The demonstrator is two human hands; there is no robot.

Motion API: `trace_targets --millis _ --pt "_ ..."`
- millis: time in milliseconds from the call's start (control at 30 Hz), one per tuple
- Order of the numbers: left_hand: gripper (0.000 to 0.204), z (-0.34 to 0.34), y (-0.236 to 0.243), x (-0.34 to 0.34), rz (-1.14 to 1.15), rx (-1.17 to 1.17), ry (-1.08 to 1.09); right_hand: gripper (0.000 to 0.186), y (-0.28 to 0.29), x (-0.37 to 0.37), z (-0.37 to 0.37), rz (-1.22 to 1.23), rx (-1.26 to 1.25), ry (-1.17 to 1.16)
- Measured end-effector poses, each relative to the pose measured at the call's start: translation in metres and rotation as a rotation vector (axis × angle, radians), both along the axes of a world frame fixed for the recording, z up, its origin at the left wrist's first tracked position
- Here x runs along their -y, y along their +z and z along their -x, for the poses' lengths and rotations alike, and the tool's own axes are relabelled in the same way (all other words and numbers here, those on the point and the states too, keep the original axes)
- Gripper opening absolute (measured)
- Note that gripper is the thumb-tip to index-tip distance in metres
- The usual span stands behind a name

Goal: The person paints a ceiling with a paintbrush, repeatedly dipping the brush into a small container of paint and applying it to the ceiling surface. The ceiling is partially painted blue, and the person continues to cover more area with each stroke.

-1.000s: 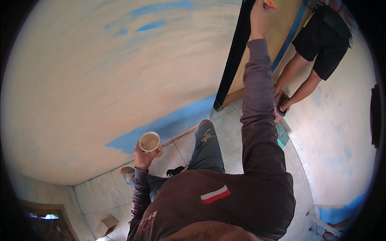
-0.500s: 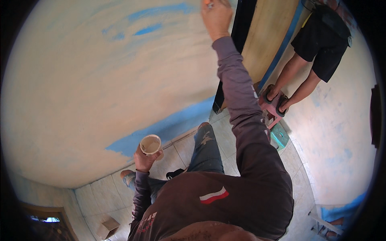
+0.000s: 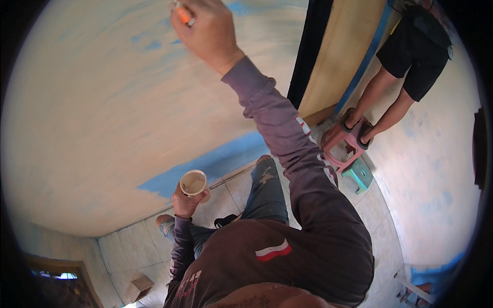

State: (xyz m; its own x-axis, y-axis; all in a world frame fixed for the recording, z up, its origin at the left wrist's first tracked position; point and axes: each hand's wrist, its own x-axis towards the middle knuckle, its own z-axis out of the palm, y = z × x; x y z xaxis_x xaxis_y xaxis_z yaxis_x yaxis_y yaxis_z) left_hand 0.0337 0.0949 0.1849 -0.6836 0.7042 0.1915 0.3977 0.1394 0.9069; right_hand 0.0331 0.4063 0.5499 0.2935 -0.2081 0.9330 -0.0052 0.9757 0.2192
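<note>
My right hand (image 3: 208, 32) is raised high against the beige wall (image 3: 92, 102), closed around an orange-handled tool (image 3: 182, 13) whose tip is hidden by the frame's top edge. Patches of blue show through the beige around it. My left hand (image 3: 186, 203) is held low near my waist and grips a small round cup (image 3: 193, 182) with pale beige paint inside. Below the cup runs a blue band (image 3: 215, 161) along the foot of the wall.
Another person (image 3: 405, 61) in black shorts stands on a pink stool (image 3: 349, 149) at the right, beside a green stool (image 3: 359, 174). A dark door frame (image 3: 310, 51) and a wooden door (image 3: 341, 56) adjoin. The floor (image 3: 380, 220) is tiled; a cardboard box (image 3: 138, 286) lies lower left.
My right hand has swept left along the wall, away from the door frame. My left hand keeps the cup at the same height.
</note>
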Motion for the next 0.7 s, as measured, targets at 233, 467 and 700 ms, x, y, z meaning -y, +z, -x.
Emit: trace_targets --millis 233,467,700 --pt "0.074 -0.005 0.008 -0.002 0.002 0.019 0.009 0.025 0.021 -0.072 -0.049 0.534 0.284 0.528" --pt "0.075 -0.007 0.015 -0.001 0.022 -0.012 0.009 0.031 0.020 -0.143 -0.086 0.731 0.239 0.619" --pt "0.074 0.000 0.008 -0.002 0.008 0.002 -0.033 0.022 0.008 -0.205 -0.158 0.765 0.308 0.317"
